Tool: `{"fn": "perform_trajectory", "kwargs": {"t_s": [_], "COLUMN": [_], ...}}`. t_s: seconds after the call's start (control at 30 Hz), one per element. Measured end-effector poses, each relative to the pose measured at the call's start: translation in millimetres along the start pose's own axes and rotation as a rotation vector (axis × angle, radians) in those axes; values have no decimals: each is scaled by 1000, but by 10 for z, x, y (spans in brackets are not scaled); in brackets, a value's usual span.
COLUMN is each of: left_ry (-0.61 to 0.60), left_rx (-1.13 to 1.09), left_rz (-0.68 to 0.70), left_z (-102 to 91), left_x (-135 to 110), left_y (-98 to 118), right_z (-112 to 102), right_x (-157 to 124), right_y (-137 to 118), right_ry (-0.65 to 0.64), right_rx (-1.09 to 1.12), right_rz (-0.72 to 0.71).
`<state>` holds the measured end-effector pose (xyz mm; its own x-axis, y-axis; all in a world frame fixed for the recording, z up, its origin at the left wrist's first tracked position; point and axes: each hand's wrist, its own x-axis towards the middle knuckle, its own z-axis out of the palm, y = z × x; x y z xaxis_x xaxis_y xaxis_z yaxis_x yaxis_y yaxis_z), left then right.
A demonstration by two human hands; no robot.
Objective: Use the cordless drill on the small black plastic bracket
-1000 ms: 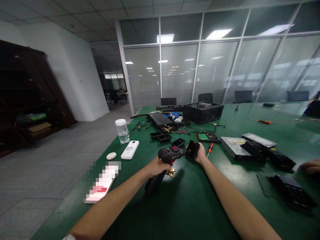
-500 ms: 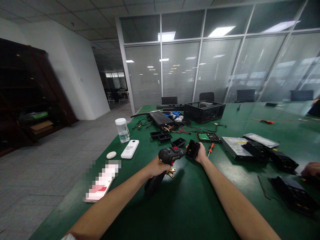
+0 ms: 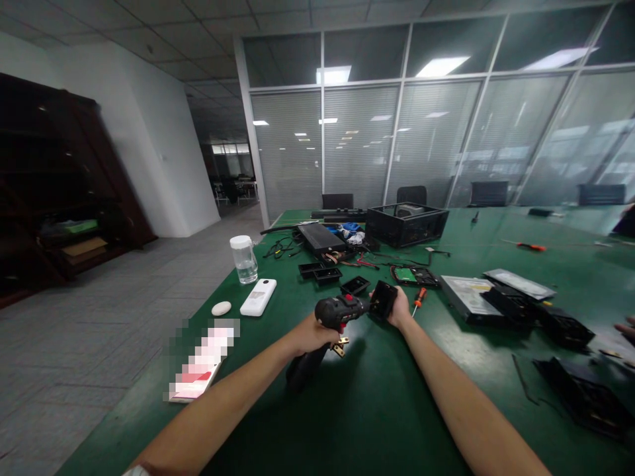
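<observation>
"Black power drill in play, so what's each hand up to?"

"Left hand is wrapped round the drill's grip, right hand clasps a small black box from its far side. Most of those fingers are hidden, so can't tell the exact pinch. Box sits between the hands, right at the drill's nose."

"So which step is that?"

"Drill work on the box, I'd guess. Too small to see if the bit is seated. I'd say the move calls for a firm right hand and the drill lined up straight."

"And those brass-coloured pieces?"

"Just under the left hand. Held or hanging, no idea."

"Anything else close?"

"Orange-handled screwdriver just right of the right hand, black trays beyond both hands, white water bottle off past the left, all on the green desk."
</observation>
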<state>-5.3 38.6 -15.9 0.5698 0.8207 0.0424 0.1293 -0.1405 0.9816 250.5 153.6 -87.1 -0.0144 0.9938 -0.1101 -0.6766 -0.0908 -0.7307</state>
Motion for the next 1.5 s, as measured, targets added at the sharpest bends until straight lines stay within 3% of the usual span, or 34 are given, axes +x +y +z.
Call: {"fn": "perform_trajectory", "kwargs": {"t_s": [0.33,1.2,1.5], "left_ry": [-7,39,-7], "left_rx": [-35,20,-6], "left_rz": [-51,15,-12], "left_z": [5,19,-5], "left_x": [-8,-53,-28], "left_y": [90,142,100], "right_z": [18,31,16], "right_x": [-46,-51,-43], "right_y": [-22,-23,-18], "right_ry": [-27,-9,-15], "right_rx": [-14,-20,-20], "right_rz": [5,9,5]}}
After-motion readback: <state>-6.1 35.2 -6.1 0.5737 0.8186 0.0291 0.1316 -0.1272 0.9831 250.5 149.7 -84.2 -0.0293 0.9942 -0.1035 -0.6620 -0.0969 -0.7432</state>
